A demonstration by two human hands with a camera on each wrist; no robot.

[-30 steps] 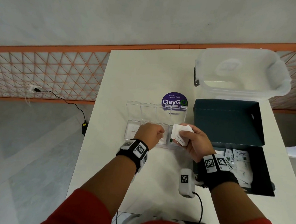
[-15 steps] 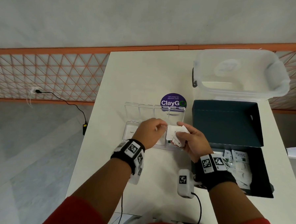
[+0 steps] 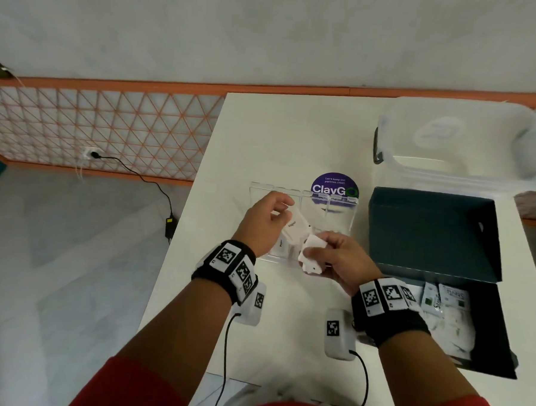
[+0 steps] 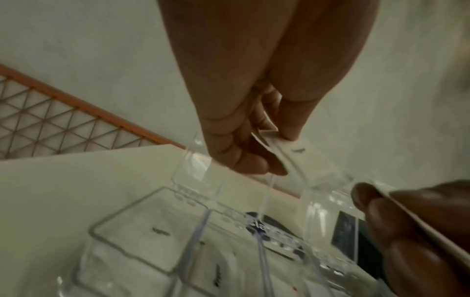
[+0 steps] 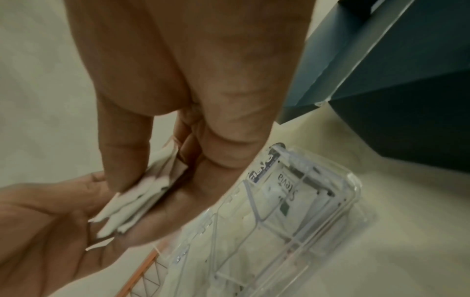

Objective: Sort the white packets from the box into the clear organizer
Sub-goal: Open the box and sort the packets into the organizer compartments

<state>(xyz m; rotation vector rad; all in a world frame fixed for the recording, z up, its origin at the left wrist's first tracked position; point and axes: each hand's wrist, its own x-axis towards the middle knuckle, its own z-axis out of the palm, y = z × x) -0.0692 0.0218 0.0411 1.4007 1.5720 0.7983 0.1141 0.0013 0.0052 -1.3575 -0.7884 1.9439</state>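
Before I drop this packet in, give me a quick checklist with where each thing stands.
1. Single packet held by the left hand: ok, pinched between thumb and fingers.
2. Spare packets secure in the right hand: ok, a small stack is gripped.
3. Clear organizer lid open: ok, it stands up behind the compartments.
4. Left hand over the organizer: ok.
5. Room in the target compartment: cannot tell, the hands hide it.
6. More packets in the box: ok, several remain.

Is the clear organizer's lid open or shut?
Open: the clear organizer has its lid flipped back toward the far side, compartments exposed.
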